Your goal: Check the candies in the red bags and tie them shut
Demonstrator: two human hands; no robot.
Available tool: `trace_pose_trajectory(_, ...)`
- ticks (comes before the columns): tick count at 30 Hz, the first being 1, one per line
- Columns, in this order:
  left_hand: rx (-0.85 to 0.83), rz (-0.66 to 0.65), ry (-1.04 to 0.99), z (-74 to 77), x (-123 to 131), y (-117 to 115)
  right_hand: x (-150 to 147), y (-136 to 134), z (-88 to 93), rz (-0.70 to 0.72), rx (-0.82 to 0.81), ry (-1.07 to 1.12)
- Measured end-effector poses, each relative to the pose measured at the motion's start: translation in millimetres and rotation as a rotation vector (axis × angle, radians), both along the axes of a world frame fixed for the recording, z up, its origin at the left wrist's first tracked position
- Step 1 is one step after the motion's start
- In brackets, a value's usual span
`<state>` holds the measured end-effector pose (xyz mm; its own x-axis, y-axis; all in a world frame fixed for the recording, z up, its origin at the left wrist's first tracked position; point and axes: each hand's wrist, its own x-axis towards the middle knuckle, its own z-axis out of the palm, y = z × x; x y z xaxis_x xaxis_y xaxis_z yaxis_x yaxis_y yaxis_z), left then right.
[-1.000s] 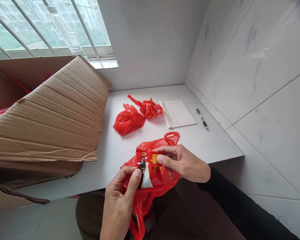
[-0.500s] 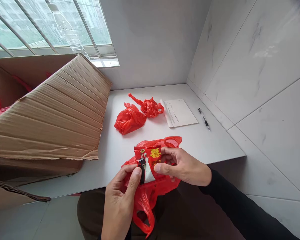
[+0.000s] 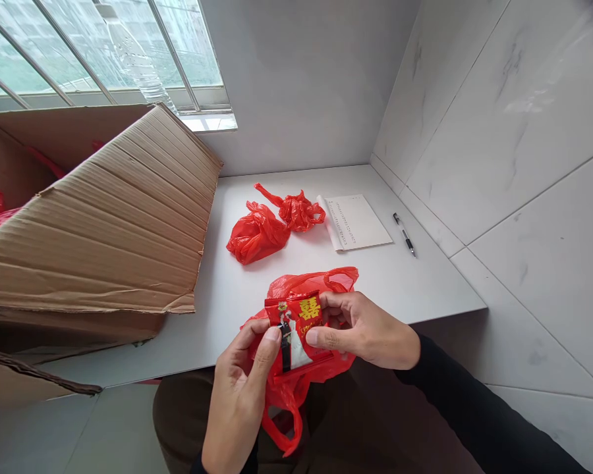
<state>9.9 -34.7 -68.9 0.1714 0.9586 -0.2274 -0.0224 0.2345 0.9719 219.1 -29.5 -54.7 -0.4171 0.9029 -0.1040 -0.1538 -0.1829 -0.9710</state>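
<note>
My left hand (image 3: pixel 240 388) and my right hand (image 3: pixel 363 329) both pinch a small red packet (image 3: pixel 296 322) printed with yellow characters and a black-and-white picture. The packet stands half out of a thin red plastic bag (image 3: pixel 296 382) that hangs below my hands at the near edge of the white counter (image 3: pixel 415 283). My left thumb presses the packet's lower left side. My right thumb and fingers grip its right side together with the bag's rim.
Two knotted red plastic bags (image 3: pixel 257 234) (image 3: pixel 296 210) lie mid-counter. Behind them are a notepad (image 3: pixel 353 220) and a pen (image 3: pixel 405 235). A large open cardboard box (image 3: pixel 93 224) fills the left, with red bags inside. A clear bottle (image 3: pixel 133 59) stands at the window. Tiled wall on the right.
The packet has come up out of the red bag, so its printed front shows outside the plastic. The bag has slid lower under my hands.
</note>
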Motion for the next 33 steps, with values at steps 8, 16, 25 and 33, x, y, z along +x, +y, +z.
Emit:
trace_pose_trajectory(8, 0.014, 0.044, 0.056, 1.9, -1.2, 0.2, 1.2, 0.2, -0.7, -0.013, 0.018, -0.087)
trace_pose_trajectory(16, -0.010, 0.061, 0.053, 2.6, -1.6, 1.0, 2.5, 0.0, 0.3, 0.001, 0.005, -0.096)
trace_pose_trajectory(25, -0.016, 0.083, 0.051, 6.6, 0.6, -0.7, 2.9, -0.7, -0.1, 0.006, 0.022, -0.132)
trace_pose_trajectory(33, -0.017, 0.099, 0.082, 6.0, -0.4, 1.0, 2.6, -0.8, -3.2, -0.026, 0.048, -0.214)
